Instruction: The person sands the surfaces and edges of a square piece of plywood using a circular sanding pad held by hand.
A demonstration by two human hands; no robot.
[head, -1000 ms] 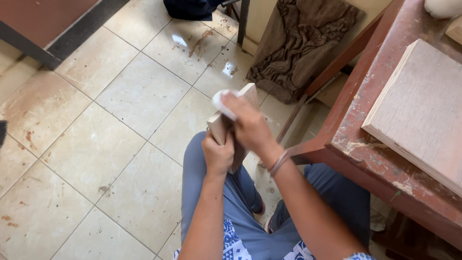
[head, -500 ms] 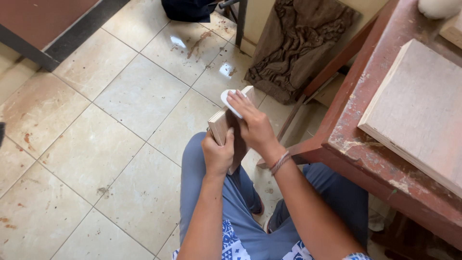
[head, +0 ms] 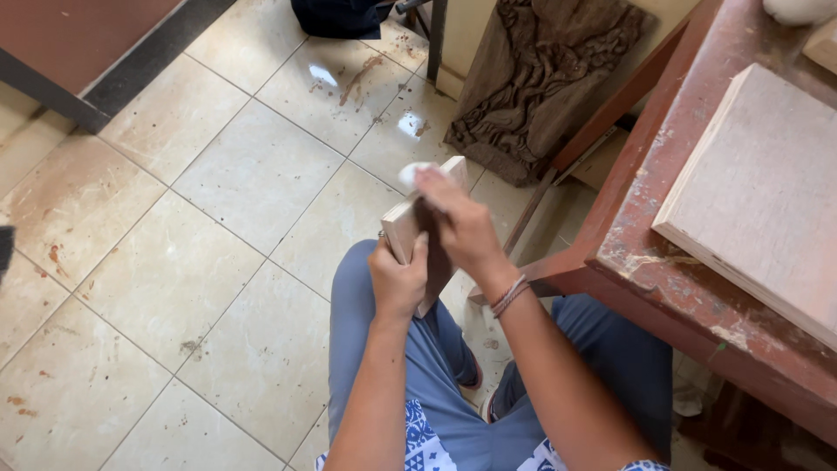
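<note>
My left hand [head: 398, 281] grips the lower end of a small wooden block [head: 406, 228], held upright over my knees. My right hand [head: 462, 225] presses a white pad or cloth [head: 410, 174] against the block's upper face; the hand is motion-blurred. A braided bracelet sits on my right wrist. I am seated, with blue trousers below the hands.
A red-brown wooden table [head: 671, 262] stands at the right with a pale plywood board [head: 767, 192] on it. A dark carved wooden panel [head: 540, 78] leans against the wall ahead. Beige floor tiles [head: 200, 244] spread to the left, stained in places.
My right hand has slid the white pad up and down along the block's upper part. The left hand keeps its hold on the block.
</note>
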